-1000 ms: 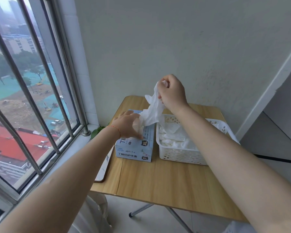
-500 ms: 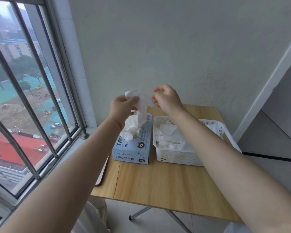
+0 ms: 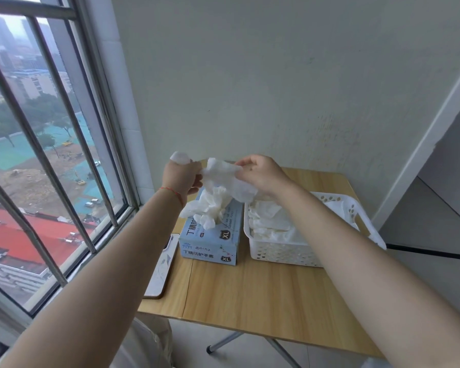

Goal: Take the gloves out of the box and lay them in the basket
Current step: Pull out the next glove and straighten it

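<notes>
At nine o'clock I see the barred window [image 3: 51, 155], its metal rails crossing a hazy view of rooftops. A flat white tablet-like slab [image 3: 161, 264] lies on the left edge of the wooden folding table [image 3: 263, 296]; I cannot tell what it is. My left hand [image 3: 182, 179] is raised above the table at about eleven o'clock, fingers curled round thin white gloves [image 3: 218, 189], with a crumpled tip poking above the fist. The glove film is crinkled and translucent, and part of it hangs down to the opening of the pale blue cardboard glove box [image 3: 210, 243], printed XL; the drooping bunch hides what is left inside. My right hand [image 3: 260, 173], at twelve o'clock, pinches the same white material from the other side, so both hands are clamped on it, close together. Just right of the box, apart from it, stands the white perforated plastic basket [image 3: 282, 253] holding flattened white gloves; my right forearm cuts off its middle.
</notes>
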Demonstrator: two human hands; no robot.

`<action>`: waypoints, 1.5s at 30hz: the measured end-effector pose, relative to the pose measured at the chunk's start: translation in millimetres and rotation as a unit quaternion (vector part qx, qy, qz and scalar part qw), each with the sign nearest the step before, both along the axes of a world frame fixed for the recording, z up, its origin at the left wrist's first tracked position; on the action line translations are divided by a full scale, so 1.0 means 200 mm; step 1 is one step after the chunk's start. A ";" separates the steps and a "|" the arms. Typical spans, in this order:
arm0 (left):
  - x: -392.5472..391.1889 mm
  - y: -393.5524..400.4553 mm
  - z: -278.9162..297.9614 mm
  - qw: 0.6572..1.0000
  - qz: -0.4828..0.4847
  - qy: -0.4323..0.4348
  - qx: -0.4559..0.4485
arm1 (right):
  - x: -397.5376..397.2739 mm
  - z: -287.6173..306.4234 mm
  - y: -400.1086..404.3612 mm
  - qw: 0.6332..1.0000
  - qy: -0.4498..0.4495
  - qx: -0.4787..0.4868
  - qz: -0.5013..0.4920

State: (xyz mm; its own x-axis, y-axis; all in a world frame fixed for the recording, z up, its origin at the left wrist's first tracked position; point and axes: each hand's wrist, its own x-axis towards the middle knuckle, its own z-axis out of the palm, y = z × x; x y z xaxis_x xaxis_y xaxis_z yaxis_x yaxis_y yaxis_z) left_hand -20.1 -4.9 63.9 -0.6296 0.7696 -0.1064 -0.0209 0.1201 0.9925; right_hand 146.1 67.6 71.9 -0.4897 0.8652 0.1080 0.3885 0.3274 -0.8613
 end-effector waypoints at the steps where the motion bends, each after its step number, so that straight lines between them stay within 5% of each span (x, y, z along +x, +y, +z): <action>1: -0.01 -0.01 -0.02 0.999 -0.008 0.017 -0.029 | 0.01 0.02 0.00 0.999 -0.003 -0.021 0.031; 4: -0.03 -0.03 -0.07 0.982 -0.045 0.154 -0.101 | 0.05 0.08 -0.04 0.989 0.042 -0.098 0.102; 6: -0.01 -0.05 -0.06 0.973 -0.030 0.221 -0.060 | 0.07 0.13 -0.05 0.982 0.065 -0.127 0.126; 8: 0.03 -0.08 -0.01 0.985 -0.069 0.145 0.058 | 0.08 0.18 -0.08 0.976 0.068 -0.139 0.151; 10: 0.06 -0.09 0.04 0.967 -0.222 0.008 0.125 | 0.07 0.21 -0.11 0.975 0.059 -0.132 0.169; 14: 0.10 -0.15 0.06 0.917 -0.383 0.051 0.095 | 0.09 0.22 -0.14 0.976 0.035 -0.119 0.178; 21: 0.06 -0.19 0.03 0.963 -0.255 0.072 0.046 | 0.22 0.27 -0.12 0.973 -0.082 -0.155 0.152; 24: 0.06 -0.19 0.00 0.976 -0.201 0.077 0.038 | 0.22 0.27 -0.13 0.979 -0.016 -0.177 0.101; 27: 0.02 -0.22 0.00 0.957 -0.260 0.127 -0.024 | 0.21 0.27 -0.12 0.980 0.091 -0.173 0.042; 31: 0.01 -0.24 0.03 0.902 -0.393 0.167 -0.062 | 0.17 0.29 -0.17 0.988 0.073 -0.121 0.061; 36: 0.07 -0.25 0.05 0.920 -0.381 0.039 0.087 | 0.10 0.30 -0.24 0.996 -0.012 -0.001 0.086; 42: 0.03 -0.26 -0.02 0.943 -0.331 0.032 0.013 | 0.07 0.31 -0.20 0.991 -0.063 0.117 0.015; 45: -0.02 -0.27 -0.06 0.925 -0.378 0.013 -0.041 | 0.07 0.30 -0.18 0.989 -0.071 0.126 -0.017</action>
State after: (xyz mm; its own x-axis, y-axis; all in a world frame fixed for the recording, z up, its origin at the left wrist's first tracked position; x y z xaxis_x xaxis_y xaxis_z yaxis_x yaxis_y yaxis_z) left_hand -23.3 -59.3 52.7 0.0820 0.9810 -0.1756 0.1235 0.1648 0.9786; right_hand 159.7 31.2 131.7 -0.4870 0.8358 0.2537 0.5145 0.5092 -0.6900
